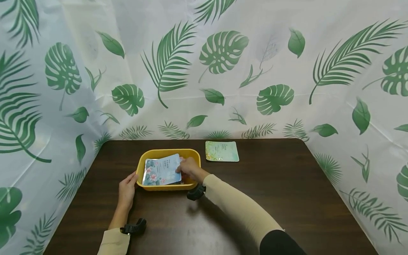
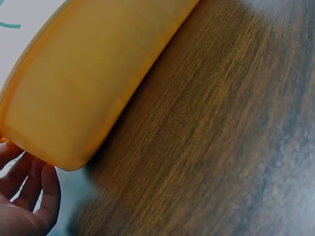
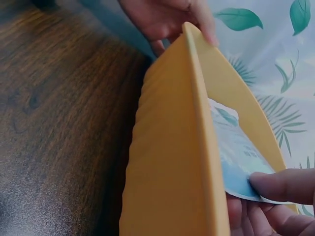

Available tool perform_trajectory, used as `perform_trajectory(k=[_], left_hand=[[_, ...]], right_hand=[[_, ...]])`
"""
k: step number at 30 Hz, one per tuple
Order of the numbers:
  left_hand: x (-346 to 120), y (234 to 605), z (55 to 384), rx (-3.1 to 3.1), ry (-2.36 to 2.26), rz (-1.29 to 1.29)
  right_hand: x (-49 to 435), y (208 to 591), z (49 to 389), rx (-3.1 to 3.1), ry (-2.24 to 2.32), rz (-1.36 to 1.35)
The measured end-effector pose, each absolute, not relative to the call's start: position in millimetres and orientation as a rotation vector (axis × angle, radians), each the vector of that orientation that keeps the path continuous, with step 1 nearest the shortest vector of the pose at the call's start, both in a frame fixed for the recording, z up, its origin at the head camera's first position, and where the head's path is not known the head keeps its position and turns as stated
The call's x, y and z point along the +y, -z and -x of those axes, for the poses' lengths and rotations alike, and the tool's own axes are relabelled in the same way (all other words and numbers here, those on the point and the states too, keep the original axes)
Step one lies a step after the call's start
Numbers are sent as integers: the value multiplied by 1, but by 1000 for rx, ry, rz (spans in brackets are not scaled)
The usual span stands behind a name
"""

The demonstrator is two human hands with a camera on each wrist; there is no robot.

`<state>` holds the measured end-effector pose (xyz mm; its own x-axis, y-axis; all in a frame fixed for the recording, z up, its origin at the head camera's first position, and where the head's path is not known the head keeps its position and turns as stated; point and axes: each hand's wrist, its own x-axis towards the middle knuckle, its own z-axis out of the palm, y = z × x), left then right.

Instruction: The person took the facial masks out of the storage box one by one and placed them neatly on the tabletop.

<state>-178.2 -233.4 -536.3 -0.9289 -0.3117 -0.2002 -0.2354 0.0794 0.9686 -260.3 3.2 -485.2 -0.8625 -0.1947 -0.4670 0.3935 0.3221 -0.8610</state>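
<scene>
A yellow plastic basket [image 1: 153,188] sits on the dark table, left of the middle. My left hand [image 1: 127,189] grips its left rim; in the right wrist view the thumb lies over the rim and fingers show outside. Inside the basket my right hand [image 1: 190,168] pinches the right edge of a light blue sheet mask packet [image 1: 162,170] with pink flowers. In the right wrist view its thumb [image 3: 268,184] presses on top and the other fingers are beneath the packet [image 3: 238,152]. Part of another packet [image 1: 148,163] shows under it; the rest is hidden.
A light green packet [image 1: 222,151] lies flat on the table [image 1: 271,184], to the right of the basket near the back edge. Behind the table hangs a white curtain [image 1: 236,113] with green leaf prints.
</scene>
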Motion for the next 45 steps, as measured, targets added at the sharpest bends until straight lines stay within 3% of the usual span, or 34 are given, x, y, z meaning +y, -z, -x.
perform_trajectory(k=[24,45], left_hand=[[-231,530,184,-2290,2004,-573],[-232,533,176,-2278,2007,-570]], right_hand=[[2,483,263,2255,1635,-234],[14,481,258,2035,1789,-213]])
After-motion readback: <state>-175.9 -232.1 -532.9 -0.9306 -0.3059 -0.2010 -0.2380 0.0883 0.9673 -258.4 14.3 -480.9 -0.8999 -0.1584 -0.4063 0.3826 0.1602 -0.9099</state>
